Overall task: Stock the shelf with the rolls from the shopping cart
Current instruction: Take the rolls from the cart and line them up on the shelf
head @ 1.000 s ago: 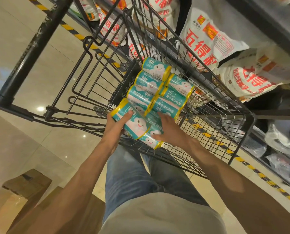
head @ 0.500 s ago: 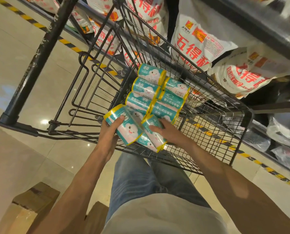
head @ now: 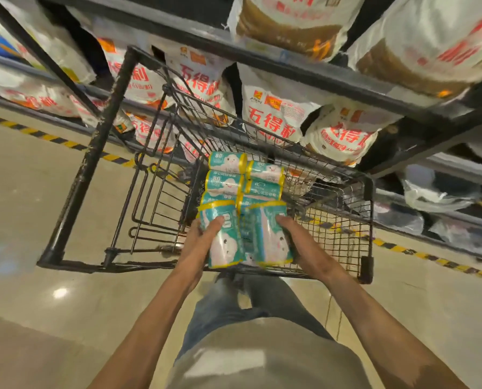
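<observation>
Both hands, left hand (head: pixel 199 242) and right hand (head: pixel 301 242), grip teal rolls (head: pixel 245 237).

White sacks with red lettering (head: pixel 273 116), yellow-black floor tape (head: pixel 419 252), glossy beige floor (head: pixel 24 192), clear bags (head: pixel 436 192)

Both arms extended forward, mid-frame.
Left hand (head: pixel 199 242) and right hand (head: pixel 300 242) gripping rolls, fingers curled, centre frame.

Black wire shopping cart (head: pixel 343 220) on a glossy beige tiled floor (head: pixel 32 192), before dark metal shelving (head: pixel 290 68).

Teal, yellow-banded rolls (head: pixel 228 181) lie stacked in the cart; white red-lettered sacks (head: pixel 273 116), perhaps flour, fill the shelves.
</observation>
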